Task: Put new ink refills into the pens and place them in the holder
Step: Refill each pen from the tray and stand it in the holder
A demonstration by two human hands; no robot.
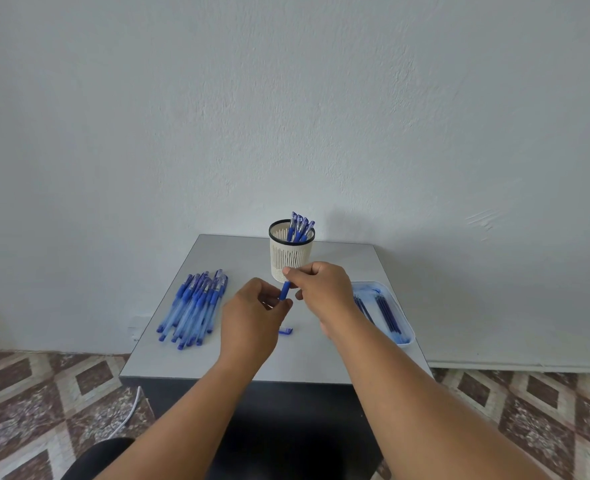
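Observation:
Above the middle of the grey table (217, 362), my left hand (252, 313) and my right hand (321, 289) both pinch one blue pen (284, 291), which stands nearly upright between them. Only its blue grip section shows; the rest is hidden by my fingers. Just behind the hands stands a white slotted holder (291, 252) with a black rim, holding several blue pens (300, 226). A pile of several blue pens (194, 308) lies on the table's left side. A white tray (406, 336) on the right holds dark ink refills (388, 313). A blue pen cap (285, 330) lies below my hands.
The table stands against a white wall. Its front edge (272, 381) is near me, with a dark space beneath. Patterned floor tiles (44, 393) lie on both sides, and a white cable (130, 414) runs across the floor at the left.

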